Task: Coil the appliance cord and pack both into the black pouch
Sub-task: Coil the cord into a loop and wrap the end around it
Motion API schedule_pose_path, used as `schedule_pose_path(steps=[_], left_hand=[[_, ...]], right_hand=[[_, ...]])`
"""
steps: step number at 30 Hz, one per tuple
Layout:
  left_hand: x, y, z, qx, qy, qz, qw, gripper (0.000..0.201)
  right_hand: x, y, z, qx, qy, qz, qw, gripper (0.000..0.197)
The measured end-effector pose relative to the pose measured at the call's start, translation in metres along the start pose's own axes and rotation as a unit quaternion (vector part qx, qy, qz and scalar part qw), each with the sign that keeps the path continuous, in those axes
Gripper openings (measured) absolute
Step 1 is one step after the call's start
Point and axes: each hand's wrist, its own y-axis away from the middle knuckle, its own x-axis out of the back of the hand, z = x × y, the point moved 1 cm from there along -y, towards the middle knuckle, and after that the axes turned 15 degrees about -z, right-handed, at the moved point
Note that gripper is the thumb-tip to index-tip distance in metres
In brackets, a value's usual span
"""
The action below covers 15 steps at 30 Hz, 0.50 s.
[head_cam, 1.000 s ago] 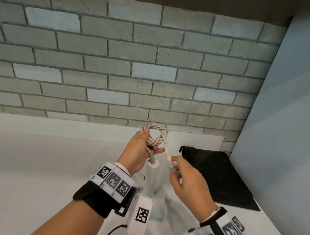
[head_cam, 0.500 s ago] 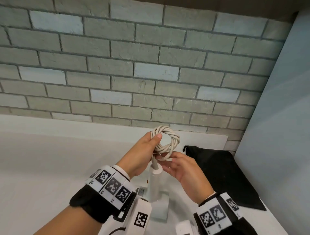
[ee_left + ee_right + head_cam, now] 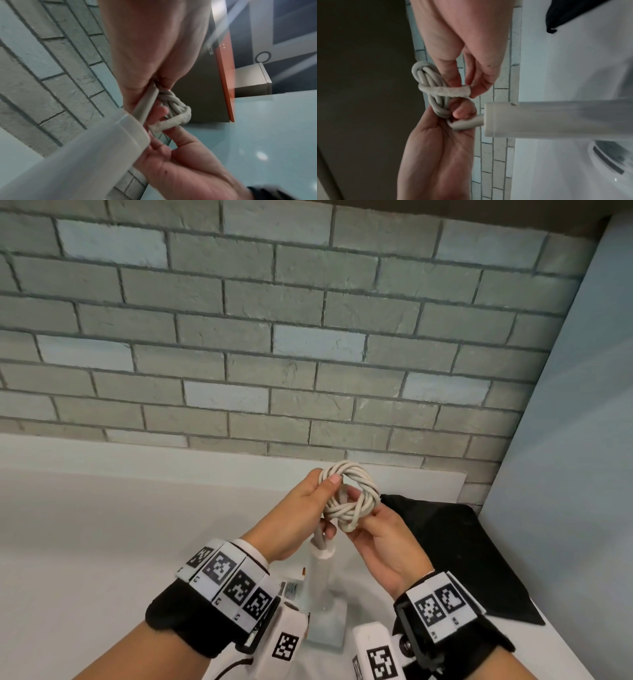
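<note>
My hands hold a coil of off-white cord (image 3: 356,491) in front of me above the white table (image 3: 102,542). My left hand (image 3: 322,501) grips the coil's left side, thumb on top. My right hand (image 3: 359,522) pinches the cord's taped end (image 3: 453,91) where it wraps across the bundle (image 3: 433,86). The white tube-shaped appliance (image 3: 322,573) points down from the coil on its grey cord sleeve (image 3: 149,102). Its lower end is hidden behind my wrists. The black pouch (image 3: 462,549) lies flat on the table to the right.
A grey brick wall (image 3: 308,337) runs along the back of the table. A pale blue panel (image 3: 565,474) closes off the right side, just past the pouch. White camera units (image 3: 284,642) are strapped to both wrists.
The right hand has carried the cord's free end up from below and wound it around the coil. It now pinches that end at the coil's bottom. The left hand kept its hold.
</note>
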Motion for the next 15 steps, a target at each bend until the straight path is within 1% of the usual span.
schedule_pose_path(steps=[3,5,8,10,12,15], left_hand=[[-0.0012,-0.0013,0.0014,-0.016,-0.030,0.048,0.998,0.024],[-0.0028,-0.0021,0.0007,-0.018,-0.040,0.062,0.997,0.022],[-0.0039,-0.0039,-0.0024,-0.009,-0.013,0.074,0.997,0.021],[-0.0041,-0.0056,-0.0041,-0.001,0.024,0.068,0.997,0.021],[-0.0032,-0.0065,-0.0047,0.002,0.042,0.066,0.997,0.022],[-0.0036,-0.0063,-0.0049,0.003,0.057,0.064,0.996,0.026]], right_hand=[[0.0015,0.0022,-0.0033,0.005,0.016,-0.018,1.000,0.038],[0.0026,0.0046,-0.0024,-0.002,0.037,-0.036,0.999,0.039],[0.0057,0.0075,0.0010,0.001,0.018,-0.047,0.999,0.042],[0.0070,0.0083,0.0003,0.001,0.012,-0.058,0.998,0.045],[0.0076,0.0068,-0.0027,0.004,0.005,-0.047,0.999,0.045],[0.0080,0.0018,-0.0071,0.037,-0.009,-0.008,0.999,0.043]])
